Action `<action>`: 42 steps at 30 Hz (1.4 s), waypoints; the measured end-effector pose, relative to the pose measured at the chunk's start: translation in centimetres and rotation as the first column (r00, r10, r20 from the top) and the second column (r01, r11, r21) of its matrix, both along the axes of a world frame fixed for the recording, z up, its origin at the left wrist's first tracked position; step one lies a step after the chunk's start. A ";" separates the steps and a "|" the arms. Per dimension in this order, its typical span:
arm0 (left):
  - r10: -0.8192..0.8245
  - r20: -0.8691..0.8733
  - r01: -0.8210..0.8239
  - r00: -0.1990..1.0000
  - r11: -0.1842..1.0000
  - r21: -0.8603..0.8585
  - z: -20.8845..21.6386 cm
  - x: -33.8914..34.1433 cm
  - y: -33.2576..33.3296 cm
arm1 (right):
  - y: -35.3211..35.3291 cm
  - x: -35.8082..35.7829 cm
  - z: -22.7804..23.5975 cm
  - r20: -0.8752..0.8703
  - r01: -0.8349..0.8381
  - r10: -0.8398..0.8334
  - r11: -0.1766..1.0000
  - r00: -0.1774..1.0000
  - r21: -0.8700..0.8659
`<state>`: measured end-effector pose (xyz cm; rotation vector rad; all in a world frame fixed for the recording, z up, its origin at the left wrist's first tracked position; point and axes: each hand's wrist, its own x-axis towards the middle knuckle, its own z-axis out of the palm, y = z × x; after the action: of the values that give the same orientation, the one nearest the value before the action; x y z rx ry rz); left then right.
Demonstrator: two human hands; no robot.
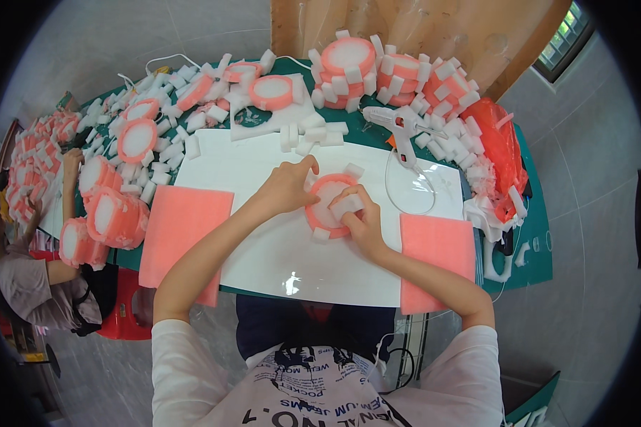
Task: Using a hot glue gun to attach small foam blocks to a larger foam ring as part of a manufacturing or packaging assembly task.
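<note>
Foam disc (325,201) with a pink rim lies near the white board's (263,260) middle. There, the right hand (364,226) pinches a white block (347,206); the left hand (288,186) bends at the rim, whether gripping I cannot tell. Dark printed lettering marks the shirt (313,391) nearside of the board.

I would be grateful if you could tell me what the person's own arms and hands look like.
Both the left hand and right hand are ungloved, with no watch or bracelet visible. The forearms are bare; loose, pale, plain-looking short sleeves end near the elbows.
</note>
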<state>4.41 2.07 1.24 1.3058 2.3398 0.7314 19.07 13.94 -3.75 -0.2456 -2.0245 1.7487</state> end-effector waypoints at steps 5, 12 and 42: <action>-0.017 0.037 0.017 0.999 1.000 -0.009 0.2 -1.2 -0.4 | -0.4 0.2 0.5 0.003 -0.084 0.085 0.994 0.996 -0.069; -0.074 -0.112 0.080 0.991 0.996 0.050 0.1 -2.4 -0.2 | -3.1 -1.4 -0.1 -0.129 -0.140 0.125 0.983 0.984 -0.116; -0.192 0.219 0.154 0.957 0.972 0.180 -1.5 -4.7 0.2 | -4.9 0.5 -1.0 0.091 -0.599 0.694 0.539 0.715 0.592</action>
<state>-0.25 2.26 -0.25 1.3873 1.9859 0.9768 19.55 9.06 -4.78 0.9511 -2.5970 1.2818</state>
